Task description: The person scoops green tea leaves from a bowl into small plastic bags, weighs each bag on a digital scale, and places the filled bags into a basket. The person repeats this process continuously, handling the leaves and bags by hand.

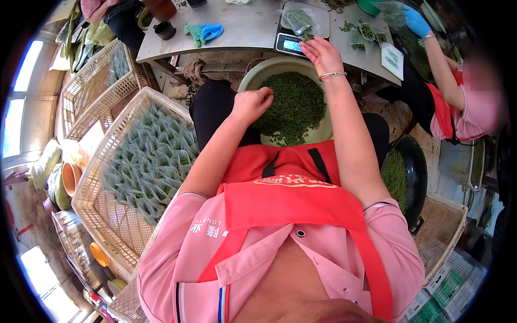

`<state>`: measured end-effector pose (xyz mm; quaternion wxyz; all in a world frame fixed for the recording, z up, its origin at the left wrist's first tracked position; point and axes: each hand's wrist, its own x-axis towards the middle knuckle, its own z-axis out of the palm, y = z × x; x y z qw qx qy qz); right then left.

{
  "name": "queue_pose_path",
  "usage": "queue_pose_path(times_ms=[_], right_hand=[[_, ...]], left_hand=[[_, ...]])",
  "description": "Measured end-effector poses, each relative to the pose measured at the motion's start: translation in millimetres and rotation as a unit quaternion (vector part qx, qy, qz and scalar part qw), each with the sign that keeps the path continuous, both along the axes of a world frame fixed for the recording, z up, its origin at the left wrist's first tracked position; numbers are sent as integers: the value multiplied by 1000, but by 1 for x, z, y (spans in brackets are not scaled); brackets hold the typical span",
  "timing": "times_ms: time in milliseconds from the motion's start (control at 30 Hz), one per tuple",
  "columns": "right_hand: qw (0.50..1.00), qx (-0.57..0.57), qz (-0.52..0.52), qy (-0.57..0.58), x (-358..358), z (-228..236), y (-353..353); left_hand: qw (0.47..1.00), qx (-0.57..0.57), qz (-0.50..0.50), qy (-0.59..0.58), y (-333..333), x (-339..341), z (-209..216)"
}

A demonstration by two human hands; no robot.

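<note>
My right hand (321, 56) reaches to the digital scale (293, 45) on the table, its fingers apart. The fingertips are at the near end of a clear plastic bag (298, 21) of small green berries, which lies on the scale's plate. My left hand (252, 106) is closed, thumb and forefinger together, over the left rim of a pale basin (249, 81). Whether a few berries are pinched there is hidden. Loose green berries, like green peppercorns (293, 105), fill much of the basin, which stands between my knees.
On my left, a cream plastic crate (124, 237) holds many filled clear bags (153, 156). Blue and green gloves (204, 33) and a dark cup (164, 30) lie on the metal table (242, 19). A black pan of berries (412, 172) is at right. A co-worker's blue-gloved hand (416, 22) holds a bag.
</note>
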<state>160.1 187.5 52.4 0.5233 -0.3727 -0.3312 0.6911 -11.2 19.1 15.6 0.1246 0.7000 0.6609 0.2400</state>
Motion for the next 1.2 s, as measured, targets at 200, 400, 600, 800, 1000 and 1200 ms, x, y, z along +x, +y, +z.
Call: queue_pose_path(times_ms=[200, 400, 600, 800, 1000, 1200], right_hand=[[890, -90, 204, -397, 41, -94, -47], [469, 92, 493, -727, 45, -199, -138], [530, 217, 498, -651, 27, -262, -136], [879, -156, 315, -321, 57, -137, -91], [944, -132, 279, -118, 63, -72, -95], [959, -33, 255, -118, 42, -58, -102]], left_hand=[[1000, 4, 8, -15, 0, -4, -7], [999, 0, 16, -43, 6, -3, -10], [999, -1, 37, 21, 8, -9, -19], [996, -44, 72, -17, 7, -8, -13], [953, -149, -38, -262, 11, 8, -34], [813, -256, -58, -520, 7, 26, -14]])
